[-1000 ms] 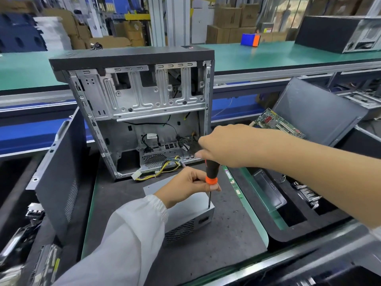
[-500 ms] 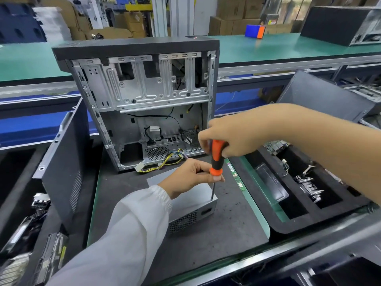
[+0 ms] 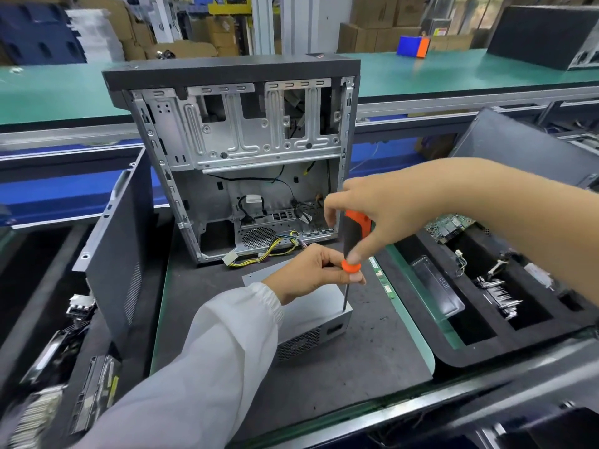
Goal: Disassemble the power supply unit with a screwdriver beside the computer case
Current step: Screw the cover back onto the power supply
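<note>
My right hand (image 3: 382, 215) holds the screwdriver (image 3: 351, 251) by its black and orange handle, with my fingers curled around the top. The tool stands almost straight up in the middle of the frame. Its thin metal tip touches the top of the power supply unit (image 3: 311, 315), near the box's right corner.

My left hand (image 3: 316, 270), in a white sleeve (image 3: 207, 361), rests on the silver box. Its fingers pinch the tool low down, by the orange ring.

The power supply unit lies on the dark mat (image 3: 356, 361), just below the middle of the frame. The open computer case (image 3: 240, 150) stands right behind it, higher up. Yellow wires (image 3: 269, 252) hang out of the case bottom toward the box.
</note>
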A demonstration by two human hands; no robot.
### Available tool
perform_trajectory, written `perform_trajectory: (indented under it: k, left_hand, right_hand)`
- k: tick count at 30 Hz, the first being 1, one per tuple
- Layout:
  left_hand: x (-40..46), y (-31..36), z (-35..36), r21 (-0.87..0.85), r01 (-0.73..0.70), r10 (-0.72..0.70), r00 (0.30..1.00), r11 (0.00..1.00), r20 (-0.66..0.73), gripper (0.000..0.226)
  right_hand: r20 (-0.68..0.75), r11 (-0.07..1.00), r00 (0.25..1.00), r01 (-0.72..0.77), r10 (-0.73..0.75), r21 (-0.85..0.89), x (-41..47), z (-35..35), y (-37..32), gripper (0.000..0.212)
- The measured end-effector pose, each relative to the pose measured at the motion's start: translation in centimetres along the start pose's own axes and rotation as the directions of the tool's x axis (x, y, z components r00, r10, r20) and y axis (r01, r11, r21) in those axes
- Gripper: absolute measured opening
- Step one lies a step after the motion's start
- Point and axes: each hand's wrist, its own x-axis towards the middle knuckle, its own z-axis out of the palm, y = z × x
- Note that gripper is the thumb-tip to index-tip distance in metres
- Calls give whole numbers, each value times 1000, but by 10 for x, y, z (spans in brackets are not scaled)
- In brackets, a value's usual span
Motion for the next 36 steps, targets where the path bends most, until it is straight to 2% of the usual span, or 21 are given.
perform_trajectory:
  k: [2, 4, 6, 7, 8, 11, 13, 15, 17, 19, 20, 22, 23, 25, 26, 28, 29, 31, 32, 34, 36]
  left_hand:
    - [1, 1, -1, -21, -8, 8, 1000, 1000, 5, 22]
    - [2, 1, -1, 1, 3, -3, 1000, 1000, 11, 20]
    - [3, 0, -1, 20, 12, -12, 1000, 1000, 21, 13]
    - [3, 0, -1, 18, 12, -13, 1000, 1000, 21, 12]
    - [4, -2, -1, 17, 10, -11, 1000, 1000, 14, 11]
    - [3, -3, -1, 14, 11, -11, 1000, 1000, 7, 9]
    - [4, -4, -1, 1, -1, 1, 1000, 1000, 6, 13]
    - [3, -2, -1, 6, -8, 8, 1000, 1000, 14, 15]
    - [3, -1, -1, 24, 0, -1, 1000, 1000, 21, 10]
    - [3, 0, -1, 9, 13, -13, 1000, 1000, -4, 9]
    - [3, -1, -1, 5, 12, -12, 1000, 1000, -17, 9]
    - [2, 0, -1, 0, 21, -21, 999, 1000, -26, 7]
    - [2, 1, -1, 0, 21, -21, 999, 1000, -28, 8]
    - [1, 0, 0, 4, 12, -12, 999, 1000, -35, 14]
    - [2, 0, 0, 15, 17, -16, 999, 1000, -38, 13]
    - [2, 1, 0, 43, 12, -11, 999, 999, -32, 12]
    - [2, 1, 0, 46, 12, -11, 1000, 999, -28, 16]
    - [3, 1, 0, 40, 20, -19, 999, 999, -26, 15]
    - [2, 0, 1, 36, 20, -19, 999, 999, -27, 12]
    - [3, 0, 1, 31, 21, -20, 999, 999, -31, 12]
    - [2, 0, 2, 15, 17, -17, 999, 1000, -35, 3]
  right_hand:
    - [-48, 991, 991, -125, 127, 35, 5, 5, -3, 70]
    - [-67, 983, 981, -182, 182, 15, 10, 11, -5, 67]
    - [-85, 992, 989, -121, 118, -23, 14, 12, -2, 47]
    - [-67, 999, 997, -45, 44, -21, 13, 11, 2, 30]
    - [-40, 1000, 999, 20, -20, 9, 10, 8, 4, 23]
    - [-22, 996, 997, 76, -75, 46, 4, 5, 8, 46]
    - [-66, 996, 997, -34, 40, 85, 5, 8, 2, 63]
    - [-148, 988, 978, -139, 149, 72, 10, 13, -4, 69]
    - [-234, 989, 964, -144, 129, -46, 16, 17, -4, 56]
    - [-162, 996, 987, -30, 16, -83, 15, 15, 0, 22]
    - [-99, 999, 995, 18, -23, -45, 10, 11, 2, 16]
    - [-19, 997, 997, 79, -78, 23, 4, 5, 7, 39]
    - [-34, 996, 997, 68, -67, 50, 2, 4, 7, 49]
    - [-64, 995, 996, -49, 55, 86, 4, 4, 4, 69]
    - [-81, 992, 990, -112, 117, 65, 7, 8, 2, 71]
    - [-137, 984, 977, -170, 161, -56, 14, 14, 0, 62]
    - [-150, 986, 980, -143, 129, -85, 18, 16, 2, 52]
    - [-79, 998, 997, -20, 15, -62, 14, 12, 5, 18]
    - [-43, 999, 999, 27, -28, -22, 9, 8, 8, 17]
    - [-31, 997, 998, 63, -62, 33, 4, 4, 11, 37]
    - [-88, 997, 996, -21, 28, 77, 5, 5, 8, 58]
